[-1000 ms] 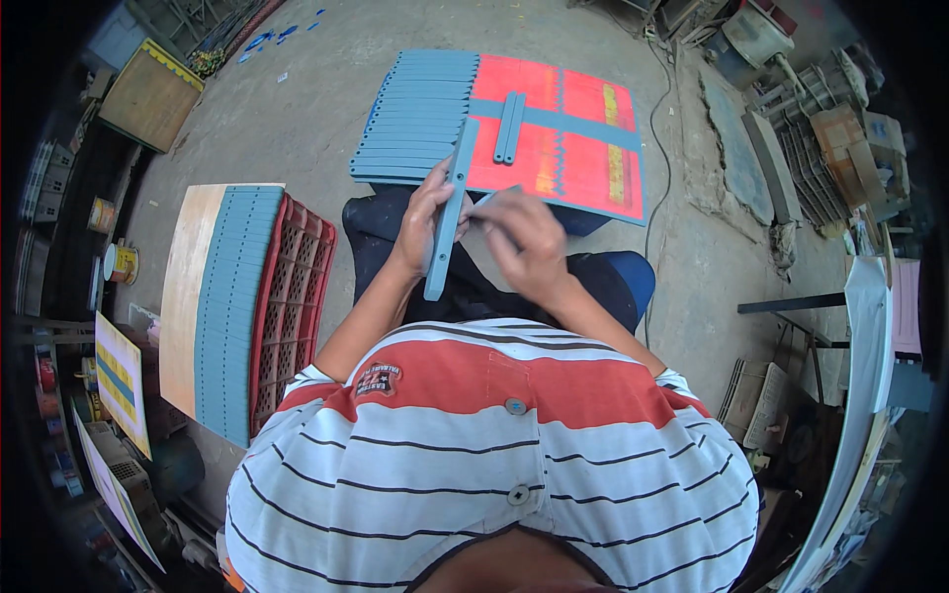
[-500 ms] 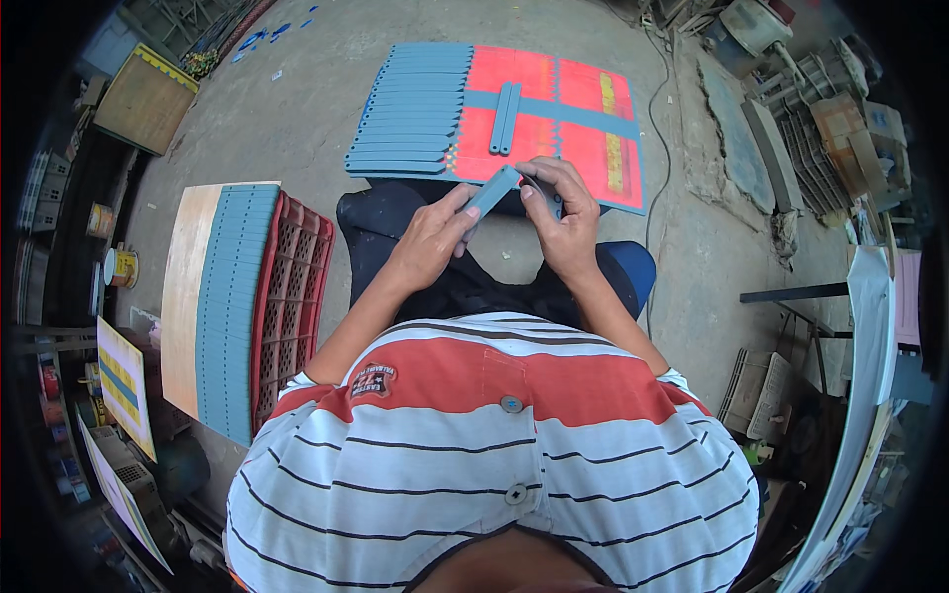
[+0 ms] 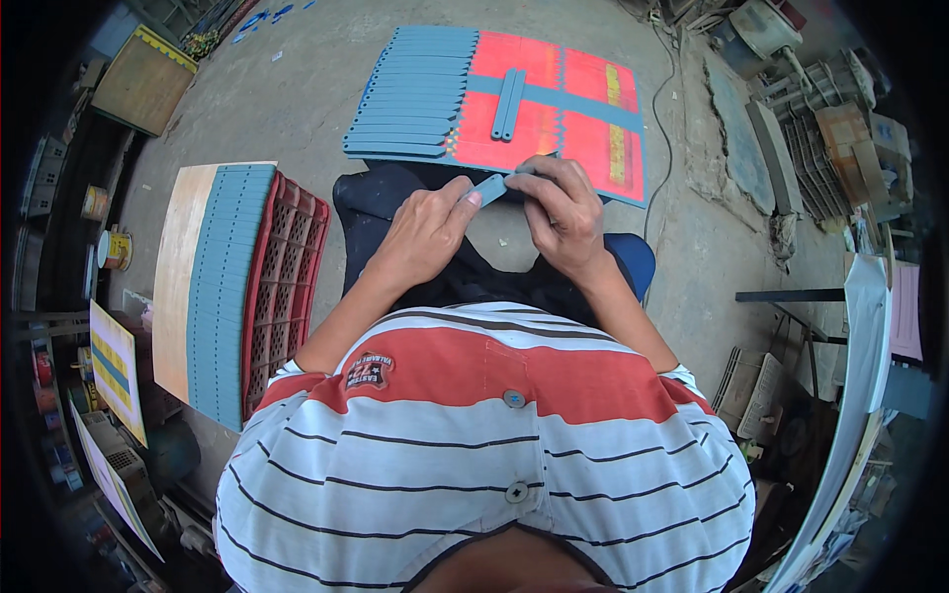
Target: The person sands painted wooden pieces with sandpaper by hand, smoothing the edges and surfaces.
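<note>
My left hand point(image 3: 427, 229) is closed around a short blue-grey painted strip point(image 3: 485, 191), its thumb along the top face and the far end sticking out to the right. My right hand point(image 3: 567, 212) is bent at that far end, thumb and fingers pinched together and touching the strip's tip. Whatever lies between those fingers is too small and hidden to name. Beyond my hands, a pink-red board point(image 3: 591, 148) carries a row of blue-grey strips point(image 3: 413, 99) on its left part. Two loose strips point(image 3: 508, 105) lie side by side on its middle.
On my left, a red plastic crate point(image 3: 287, 277) supports a pale wooden board point(image 3: 183, 287) and a long row of blue-grey strips with dark holes point(image 3: 229, 287). A cable point(image 3: 669, 128) runs along the concrete floor at right. Shelves and a bench crowd both sides.
Both hands have turned a little, and the held strip now lies lower and flatter. My right fingers have come over onto its tip. The view has shifted slightly.
</note>
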Tool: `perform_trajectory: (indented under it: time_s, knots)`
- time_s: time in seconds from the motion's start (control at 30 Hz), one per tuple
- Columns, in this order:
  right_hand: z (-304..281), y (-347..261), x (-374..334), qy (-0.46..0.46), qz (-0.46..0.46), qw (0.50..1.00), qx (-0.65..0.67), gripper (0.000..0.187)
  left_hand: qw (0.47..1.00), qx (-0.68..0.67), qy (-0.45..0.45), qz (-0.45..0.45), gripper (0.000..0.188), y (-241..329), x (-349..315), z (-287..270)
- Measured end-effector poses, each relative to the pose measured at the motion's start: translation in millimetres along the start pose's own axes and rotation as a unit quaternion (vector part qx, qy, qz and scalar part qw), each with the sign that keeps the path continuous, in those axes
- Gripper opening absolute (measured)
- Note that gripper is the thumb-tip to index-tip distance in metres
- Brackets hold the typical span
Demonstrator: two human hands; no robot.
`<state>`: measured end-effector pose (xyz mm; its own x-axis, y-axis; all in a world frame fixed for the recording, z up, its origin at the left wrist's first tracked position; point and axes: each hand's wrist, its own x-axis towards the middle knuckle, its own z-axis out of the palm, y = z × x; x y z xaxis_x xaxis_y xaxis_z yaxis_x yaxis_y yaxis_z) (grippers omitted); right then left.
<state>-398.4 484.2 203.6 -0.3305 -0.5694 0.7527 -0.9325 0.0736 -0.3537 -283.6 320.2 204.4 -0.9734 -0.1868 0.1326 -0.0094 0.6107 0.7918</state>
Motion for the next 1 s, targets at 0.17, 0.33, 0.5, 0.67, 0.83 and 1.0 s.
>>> perform_trajectory:
  time_s: [0.17,0.33,0.5,0.67,0.83,1.0]
  knots:
    - [-1.1,-3.9,0.6,-0.009,-0.019,1.000,0.015,0.029,1.000,-0.003,-0.016,0.000,0.033,2.0,-1.6,-1.5]
    - [-4.4,-8.1,2.5,-0.007,-0.003,0.999,0.044,0.028,1.000,-0.002,-0.020,-0.007,0.034,2.4,-1.9,-3.6]
    - [-9.0,1.0,-2.2,-0.027,-0.015,0.999,0.034,0.028,0.999,-0.022,-0.028,-0.002,0.035,1.3,-1.4,-7.1]
    - [-13.1,-12.1,4.2,-0.039,-0.023,0.998,0.042,0.027,0.998,-0.032,-0.043,-0.021,0.035,0.7,-1.5,-4.6]
    - [-16.0,4.8,-0.5,-0.051,-0.013,0.999,0.002,0.028,0.998,-0.004,-0.059,-0.027,0.035,6.0,-0.7,-8.7]
    - [-15.7,-5.8,3.3,-0.080,-0.048,0.996,0.013,0.028,0.997,0.032,-0.065,-0.036,0.035,10.5,-3.2,-6.7]
